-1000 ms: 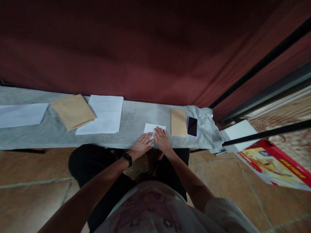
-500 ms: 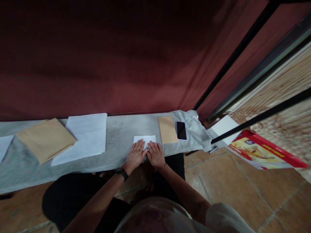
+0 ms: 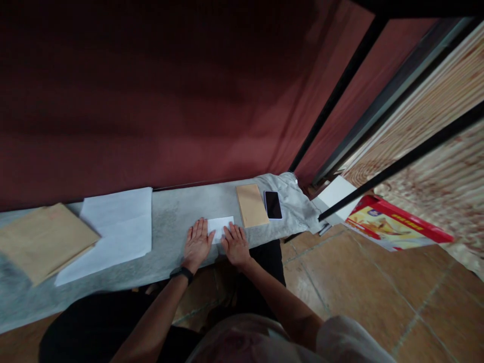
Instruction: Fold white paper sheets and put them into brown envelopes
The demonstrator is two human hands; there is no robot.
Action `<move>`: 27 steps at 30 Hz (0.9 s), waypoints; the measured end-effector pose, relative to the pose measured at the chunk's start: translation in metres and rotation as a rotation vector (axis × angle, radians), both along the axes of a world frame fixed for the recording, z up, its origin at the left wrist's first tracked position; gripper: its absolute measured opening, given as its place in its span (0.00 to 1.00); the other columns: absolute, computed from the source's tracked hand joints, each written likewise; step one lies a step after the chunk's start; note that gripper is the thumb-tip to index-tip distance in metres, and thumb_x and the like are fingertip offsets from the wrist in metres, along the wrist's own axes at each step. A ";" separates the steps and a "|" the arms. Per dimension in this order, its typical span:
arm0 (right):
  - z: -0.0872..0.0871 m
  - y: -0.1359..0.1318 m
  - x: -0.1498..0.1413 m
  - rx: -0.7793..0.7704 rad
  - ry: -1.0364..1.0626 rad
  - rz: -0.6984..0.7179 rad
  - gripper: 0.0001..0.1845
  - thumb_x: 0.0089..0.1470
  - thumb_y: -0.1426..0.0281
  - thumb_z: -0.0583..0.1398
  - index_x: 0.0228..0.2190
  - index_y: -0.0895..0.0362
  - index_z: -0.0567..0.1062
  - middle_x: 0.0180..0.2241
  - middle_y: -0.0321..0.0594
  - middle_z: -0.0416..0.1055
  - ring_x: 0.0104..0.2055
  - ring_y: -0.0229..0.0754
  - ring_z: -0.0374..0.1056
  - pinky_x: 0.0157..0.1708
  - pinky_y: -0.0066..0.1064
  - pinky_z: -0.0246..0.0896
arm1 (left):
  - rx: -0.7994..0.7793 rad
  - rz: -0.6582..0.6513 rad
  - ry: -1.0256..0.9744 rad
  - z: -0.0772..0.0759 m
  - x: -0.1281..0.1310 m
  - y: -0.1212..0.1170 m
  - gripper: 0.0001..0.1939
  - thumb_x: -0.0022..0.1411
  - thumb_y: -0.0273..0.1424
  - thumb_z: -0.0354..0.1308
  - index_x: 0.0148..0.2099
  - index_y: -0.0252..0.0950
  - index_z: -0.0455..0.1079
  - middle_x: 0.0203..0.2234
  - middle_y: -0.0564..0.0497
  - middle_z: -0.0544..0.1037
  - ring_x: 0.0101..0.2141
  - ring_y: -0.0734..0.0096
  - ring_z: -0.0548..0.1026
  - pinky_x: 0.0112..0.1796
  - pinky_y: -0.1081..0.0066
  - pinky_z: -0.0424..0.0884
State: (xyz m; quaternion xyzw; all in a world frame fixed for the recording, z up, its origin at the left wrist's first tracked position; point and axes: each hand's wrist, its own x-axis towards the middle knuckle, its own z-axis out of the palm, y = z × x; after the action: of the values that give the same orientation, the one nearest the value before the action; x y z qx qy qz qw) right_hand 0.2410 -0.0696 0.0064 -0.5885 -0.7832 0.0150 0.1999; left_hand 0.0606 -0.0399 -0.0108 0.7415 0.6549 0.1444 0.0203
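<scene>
A small white piece of paper [image 3: 221,227], seemingly folded, lies flat on the grey cloth of the narrow table [image 3: 185,201]. On its left edge rests my left hand [image 3: 197,243], palm down with fingers stretched out; a dark band is round that wrist. My right hand [image 3: 236,245] lies flat on the paper's right side, fingers extended. Between the two hands the middle of the paper shows. Just right of the paper is a tan notebook or envelope [image 3: 252,205], and beside that a phone [image 3: 273,205] with a dark screen.
White sheets [image 3: 117,227] lie to the left, partly under a brown paper envelope or folder [image 3: 49,242]. A dark red wall [image 3: 151,126] rises behind the table. Black metal bars [image 3: 340,91] stand at the right, near a red and yellow box [image 3: 393,224] above the tiled floor.
My hands have moved apart, the left one sliding toward the paper's left edge, so more of the paper's middle shows. The camera view has turned slightly to the right.
</scene>
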 end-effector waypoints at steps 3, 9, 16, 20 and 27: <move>0.003 0.010 -0.009 -0.008 0.017 -0.030 0.28 0.69 0.59 0.52 0.63 0.60 0.66 0.65 0.52 0.61 0.67 0.52 0.57 0.65 0.48 0.49 | -0.036 0.014 0.024 0.003 0.001 -0.001 0.37 0.72 0.46 0.34 0.73 0.26 0.49 0.69 0.35 0.57 0.70 0.52 0.52 0.66 0.50 0.51; -0.001 0.026 -0.020 0.018 0.005 -0.022 0.28 0.68 0.58 0.54 0.63 0.60 0.66 0.66 0.54 0.59 0.67 0.55 0.57 0.64 0.50 0.51 | 0.065 -0.015 -0.038 -0.001 0.000 -0.001 0.36 0.71 0.46 0.35 0.74 0.31 0.46 0.68 0.36 0.59 0.68 0.51 0.56 0.64 0.47 0.54; -0.011 0.026 -0.013 0.055 -0.031 -0.055 0.32 0.67 0.58 0.55 0.66 0.62 0.61 0.67 0.59 0.55 0.68 0.58 0.54 0.64 0.52 0.52 | 0.036 0.041 -0.018 0.002 -0.003 -0.004 0.37 0.72 0.47 0.35 0.73 0.29 0.48 0.68 0.35 0.59 0.69 0.53 0.54 0.65 0.49 0.52; -0.012 0.026 -0.013 0.038 -0.049 -0.054 0.33 0.67 0.58 0.54 0.66 0.64 0.60 0.68 0.61 0.53 0.69 0.58 0.52 0.64 0.53 0.50 | -0.047 0.089 0.017 0.010 -0.006 -0.009 0.35 0.72 0.45 0.37 0.72 0.27 0.50 0.69 0.37 0.58 0.70 0.56 0.51 0.67 0.53 0.46; -0.007 0.024 -0.014 0.010 -0.070 -0.061 0.32 0.68 0.60 0.53 0.66 0.63 0.61 0.69 0.60 0.51 0.69 0.58 0.52 0.65 0.52 0.48 | -0.053 0.110 -0.030 0.016 -0.014 -0.013 0.32 0.72 0.38 0.39 0.72 0.29 0.52 0.69 0.38 0.58 0.70 0.56 0.51 0.67 0.52 0.47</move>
State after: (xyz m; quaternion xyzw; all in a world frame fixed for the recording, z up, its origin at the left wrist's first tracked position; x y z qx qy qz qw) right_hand 0.2267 -0.0456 -0.0003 -0.6115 -0.7714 -0.0157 0.1755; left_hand 0.0468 -0.0528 0.0051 0.7014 0.6978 0.1392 0.0417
